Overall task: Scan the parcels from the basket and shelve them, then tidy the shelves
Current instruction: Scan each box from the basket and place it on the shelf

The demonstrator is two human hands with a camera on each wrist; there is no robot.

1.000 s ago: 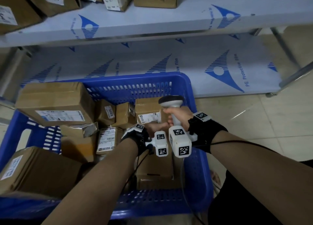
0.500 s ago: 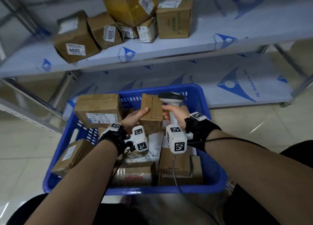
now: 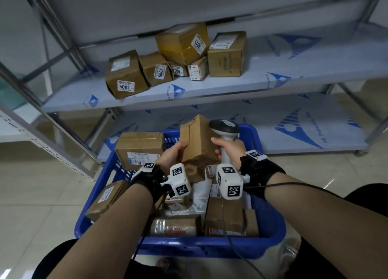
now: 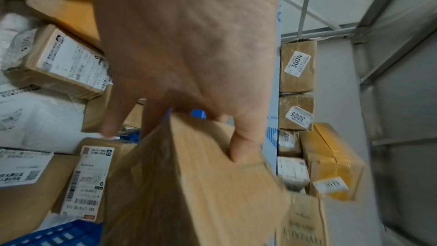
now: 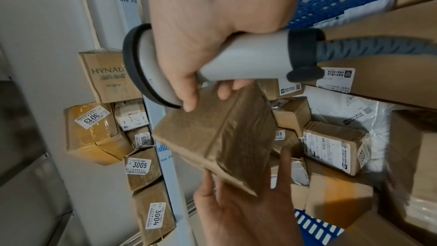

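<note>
Left hand (image 3: 171, 156) grips a small brown parcel (image 3: 198, 141) along its near edge, thumb on top and fingers curled beneath, holding it above the blue basket (image 3: 270, 215), whose other parcels lie below. Right hand (image 3: 227, 147) is wrapped round the handle of the scanner (image 3: 224, 127), touching the parcel's right side. No label shows on the faces in view, so the parcel probably wants turning until the barcode faces the scanner head. On the shelf (image 3: 262, 83) beyond sit 6 parcels; box 3004 (image 3: 125, 74) stands leftmost.
</note>
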